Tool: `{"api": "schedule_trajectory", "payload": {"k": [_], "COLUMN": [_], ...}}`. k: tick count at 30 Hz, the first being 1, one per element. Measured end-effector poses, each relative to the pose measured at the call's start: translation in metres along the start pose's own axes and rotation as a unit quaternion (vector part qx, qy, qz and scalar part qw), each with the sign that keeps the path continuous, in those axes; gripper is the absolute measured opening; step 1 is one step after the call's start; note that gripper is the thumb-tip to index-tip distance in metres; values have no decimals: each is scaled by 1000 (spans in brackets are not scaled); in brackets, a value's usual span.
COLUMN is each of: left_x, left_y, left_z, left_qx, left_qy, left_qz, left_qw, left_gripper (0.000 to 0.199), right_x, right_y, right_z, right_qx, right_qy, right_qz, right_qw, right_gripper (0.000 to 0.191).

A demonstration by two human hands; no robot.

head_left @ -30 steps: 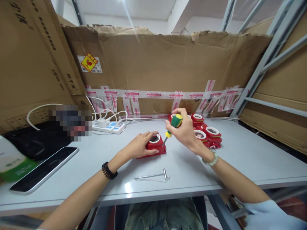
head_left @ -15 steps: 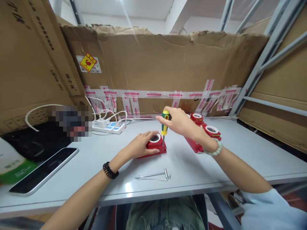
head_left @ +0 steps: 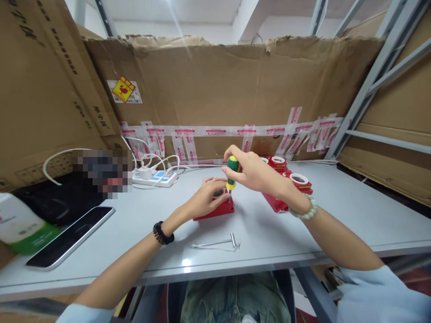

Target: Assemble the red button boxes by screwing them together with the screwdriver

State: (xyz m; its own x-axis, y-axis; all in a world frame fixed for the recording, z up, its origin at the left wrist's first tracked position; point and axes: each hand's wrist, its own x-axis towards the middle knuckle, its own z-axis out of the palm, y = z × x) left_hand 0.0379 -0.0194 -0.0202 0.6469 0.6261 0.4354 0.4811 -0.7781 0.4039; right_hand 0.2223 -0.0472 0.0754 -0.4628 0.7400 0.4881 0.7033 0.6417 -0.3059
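Observation:
A red block-like part (head_left: 215, 211) with a white ring on top lies on the grey table. My left hand (head_left: 209, 196) is over it, its thumb and fingertips close to the screwdriver's shaft; the hand partly hides the ring. My right hand (head_left: 251, 170) is wrapped round the handle of a green and yellow screwdriver (head_left: 232, 166), which stands nearly upright with its tip at the right end of the red part. Nearer the front edge lies a silver T-shaped tool (head_left: 215, 243).
More red parts with white rings (head_left: 299, 179) stand behind my right forearm. On the left are a white power strip (head_left: 161, 179) with cables, a black bag, a tablet (head_left: 72, 237) and a green-white package (head_left: 27, 226). Cardboard (head_left: 215, 85) walls the back.
My left hand has shifted from gripping the red part's sides to its top right, with thumb and fingers now by the screwdriver shaft. My right hand's index finger has lifted slightly over the handle.

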Motion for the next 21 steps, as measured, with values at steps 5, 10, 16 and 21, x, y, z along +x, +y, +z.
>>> {"api": "schedule_trajectory", "payload": {"k": [5,10,16,21], "left_x": [9,11,10,10], "left_y": [1,0,2,-2], "left_z": [8,11,9,8], "left_qx": [-59,-105,-66,-146], "left_qy": [30,72,64,16], "left_qz": [-40,-48,-62,-38], "left_qw": [997,991,994,988], "left_gripper": [22,26,32,35], "right_x": [-4,-7,-10,-12], "right_y": [8,15,24,27], "right_z": [14,30,38,40], "right_qx": [38,104,227,317], "right_qy": [86,137,133,92], "right_qz": [10,1,5,-4], "right_qw": [995,985,965,944], "right_gripper": [14,22,40,52]}}
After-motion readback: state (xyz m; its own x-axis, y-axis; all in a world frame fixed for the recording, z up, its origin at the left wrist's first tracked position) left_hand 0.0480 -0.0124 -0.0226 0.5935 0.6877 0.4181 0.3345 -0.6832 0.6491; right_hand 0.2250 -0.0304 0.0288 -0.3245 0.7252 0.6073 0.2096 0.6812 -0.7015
